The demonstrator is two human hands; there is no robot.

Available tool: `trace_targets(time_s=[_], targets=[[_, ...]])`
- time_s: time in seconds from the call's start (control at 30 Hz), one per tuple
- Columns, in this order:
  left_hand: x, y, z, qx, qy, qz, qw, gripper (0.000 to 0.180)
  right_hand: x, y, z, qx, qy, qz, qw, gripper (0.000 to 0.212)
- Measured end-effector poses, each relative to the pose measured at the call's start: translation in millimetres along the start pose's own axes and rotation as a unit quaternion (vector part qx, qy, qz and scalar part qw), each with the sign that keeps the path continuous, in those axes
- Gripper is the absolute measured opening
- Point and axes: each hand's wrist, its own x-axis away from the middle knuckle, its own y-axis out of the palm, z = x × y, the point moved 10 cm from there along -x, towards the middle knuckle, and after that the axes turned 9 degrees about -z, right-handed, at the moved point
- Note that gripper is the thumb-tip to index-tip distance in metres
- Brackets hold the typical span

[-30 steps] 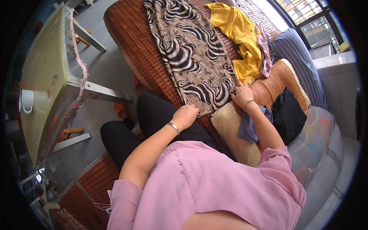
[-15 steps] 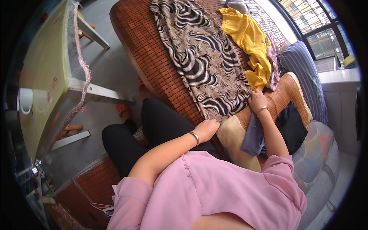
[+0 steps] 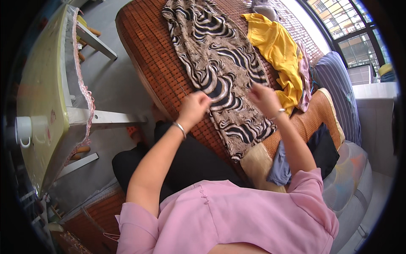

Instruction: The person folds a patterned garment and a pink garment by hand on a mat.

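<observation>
A long piece of patterned fabric (image 3: pixel 224 80), brown with black and cream swirls, lies spread lengthwise over a woven bead mat. My left hand (image 3: pixel 194 109) is at its left edge, fingers curled in, and I see nothing in them. Over the fabric's right side is my right hand (image 3: pixel 265 100), its fingers smeared by motion, so whether it grips anything is unclear. The fabric's near end lies flat, with no hand on it. Just right of my right hand is a crumpled yellow garment (image 3: pixel 277 51), partly over a pink cloth (image 3: pixel 303 80).
On the bead mat (image 3: pixel 148 55) are an orange-brown pillow (image 3: pixel 311 108), blue-grey cloth (image 3: pixel 280 165), black cloth (image 3: pixel 325 148) and a striped cushion (image 3: pixel 336 80). At left stands a yellow-topped table (image 3: pixel 42 97) with a white mug (image 3: pixel 23 131). A window (image 3: pixel 351 34) is at far right.
Both hands have left the fabric's near end and moved away from me along its sides, the left also shifting leftward. The near end now lies loose.
</observation>
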Motion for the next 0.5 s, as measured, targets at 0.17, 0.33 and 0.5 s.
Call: trace_targets(time_s=[0.17,0.33,0.5], targets=[[-71,-88,-31,0.039,-0.039,0.141,0.988,0.017,-75,56,-106,0.003,-0.167,0.081,0.983,0.024],[-124,-128,-43,-0.021,-0.043,0.207,0.977,0.022,-107,81,-117,0.047,-0.057,0.09,0.993,0.026],[-159,-130,-37,-0.056,-0.093,0.216,0.97,0.023,-114,88,-109,0.055,-0.047,0.099,0.992,0.024]])
